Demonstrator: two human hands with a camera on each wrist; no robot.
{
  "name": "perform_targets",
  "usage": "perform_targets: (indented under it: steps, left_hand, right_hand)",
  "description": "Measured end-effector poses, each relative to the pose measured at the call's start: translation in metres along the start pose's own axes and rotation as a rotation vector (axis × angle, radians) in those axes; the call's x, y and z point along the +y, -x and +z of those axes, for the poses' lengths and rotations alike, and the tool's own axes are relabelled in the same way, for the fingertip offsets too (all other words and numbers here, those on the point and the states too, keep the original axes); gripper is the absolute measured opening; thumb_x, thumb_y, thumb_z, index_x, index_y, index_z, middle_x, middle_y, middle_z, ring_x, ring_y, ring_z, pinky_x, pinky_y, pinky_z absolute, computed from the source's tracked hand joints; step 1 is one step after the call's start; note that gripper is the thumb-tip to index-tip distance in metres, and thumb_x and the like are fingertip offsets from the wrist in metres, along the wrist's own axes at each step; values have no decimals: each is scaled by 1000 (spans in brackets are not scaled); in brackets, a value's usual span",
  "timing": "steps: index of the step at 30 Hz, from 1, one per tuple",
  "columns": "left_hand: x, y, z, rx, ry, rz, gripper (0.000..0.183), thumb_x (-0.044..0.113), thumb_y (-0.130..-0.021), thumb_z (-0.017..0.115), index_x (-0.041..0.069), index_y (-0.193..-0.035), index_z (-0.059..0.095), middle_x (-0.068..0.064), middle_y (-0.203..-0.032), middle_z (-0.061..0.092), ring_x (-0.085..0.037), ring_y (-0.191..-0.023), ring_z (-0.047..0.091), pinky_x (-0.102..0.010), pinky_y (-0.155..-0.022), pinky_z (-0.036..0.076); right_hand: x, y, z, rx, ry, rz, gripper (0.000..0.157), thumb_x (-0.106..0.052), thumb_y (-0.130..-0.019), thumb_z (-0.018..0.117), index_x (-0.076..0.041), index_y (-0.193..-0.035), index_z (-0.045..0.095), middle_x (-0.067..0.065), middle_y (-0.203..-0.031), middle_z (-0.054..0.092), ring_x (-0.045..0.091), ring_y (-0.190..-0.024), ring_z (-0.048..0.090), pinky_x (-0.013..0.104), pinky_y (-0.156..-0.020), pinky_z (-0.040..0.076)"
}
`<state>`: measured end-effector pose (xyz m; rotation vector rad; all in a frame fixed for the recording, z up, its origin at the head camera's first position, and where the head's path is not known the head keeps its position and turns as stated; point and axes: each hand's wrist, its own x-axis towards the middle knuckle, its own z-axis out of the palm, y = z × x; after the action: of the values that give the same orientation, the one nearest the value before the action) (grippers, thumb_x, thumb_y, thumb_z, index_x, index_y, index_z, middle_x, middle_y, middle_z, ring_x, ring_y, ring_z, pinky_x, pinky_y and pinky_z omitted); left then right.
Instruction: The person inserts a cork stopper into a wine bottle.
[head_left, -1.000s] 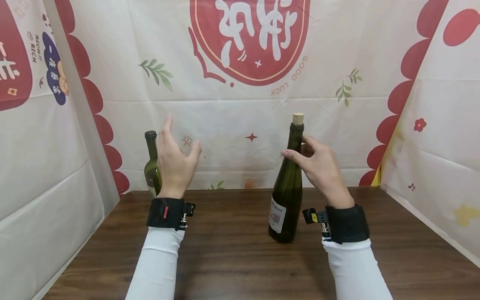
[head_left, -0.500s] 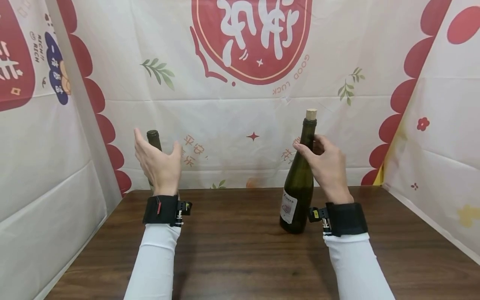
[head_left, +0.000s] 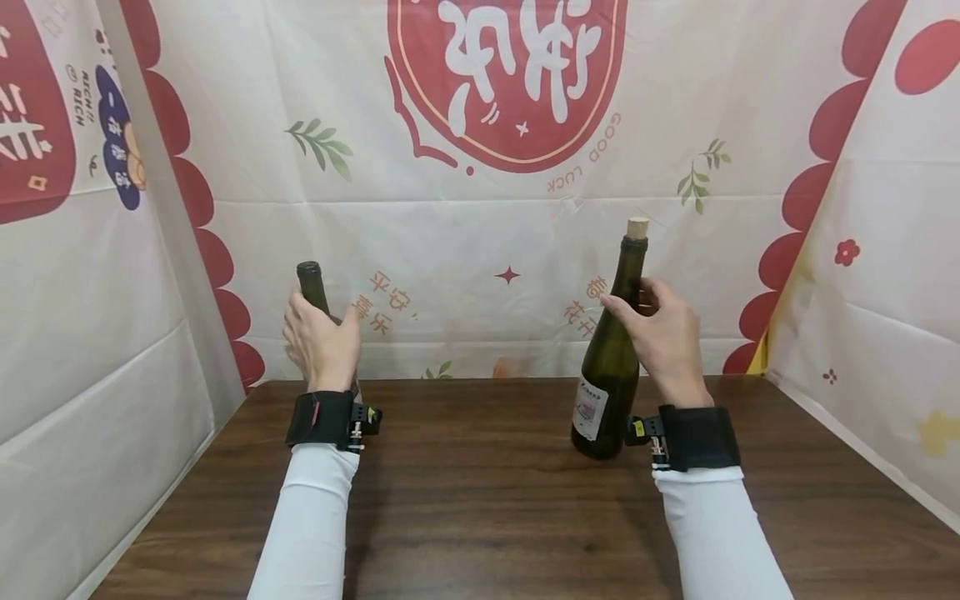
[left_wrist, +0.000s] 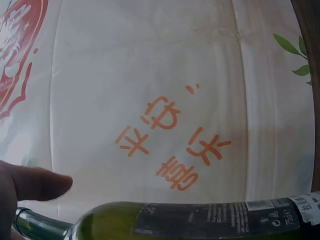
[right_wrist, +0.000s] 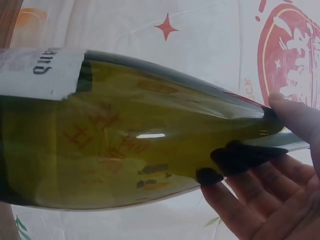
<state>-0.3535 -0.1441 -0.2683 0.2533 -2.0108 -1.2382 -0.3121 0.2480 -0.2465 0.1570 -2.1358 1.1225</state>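
Observation:
A green wine bottle point(head_left: 609, 354) with a cork point(head_left: 637, 228) in its mouth leans slightly right in the head view, its base low over the table. My right hand point(head_left: 667, 337) grips its neck, thumb on the near side and fingers behind; the right wrist view shows those fingers point(right_wrist: 260, 195) along the glass. A second green bottle point(head_left: 312, 283), with no cork showing, stands at the back left, mostly hidden by my left hand point(head_left: 322, 342). That hand is around it with the thumb point(left_wrist: 42, 183) straight and apart from the neck. Its dark label point(left_wrist: 215, 220) shows in the left wrist view.
The brown wooden table point(head_left: 465, 500) reaches back to a printed white cloth point(head_left: 465, 250). Further cloth walls stand at the left point(head_left: 90, 350) and right point(head_left: 862, 333). A black wrist strap point(head_left: 321, 419) sits on each wrist.
My left hand has moved left and come around the left bottle, its fingers lower. My right hand has carried the corked bottle right and slightly farther back, keeping its grip.

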Motion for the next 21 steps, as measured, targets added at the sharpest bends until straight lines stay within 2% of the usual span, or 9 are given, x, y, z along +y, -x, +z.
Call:
perform_targets:
  steps: [8,21]
  left_hand:
    - [-4,-2,-5,-39,1,-20,69,14,-106,60,-1,-164,26,-28,-154,45,-47,-140,42,-66,-112,32]
    - [-3,-3,-7,-68,22,-48,66,10,-107,57,0,-164,26,-29,-154,46,-47,-139,43,-65,-111,35]
  right_hand:
    - [6,-2,-1,5,11,58,68,-34,-102,75,5,-151,51,32,-136,63,44,-122,63,59,-99,52]
    - [28,-7,-6,38,42,123,75,-36,-103,72,3,-159,41,34,-146,56,46,-129,59,62,-102,51]
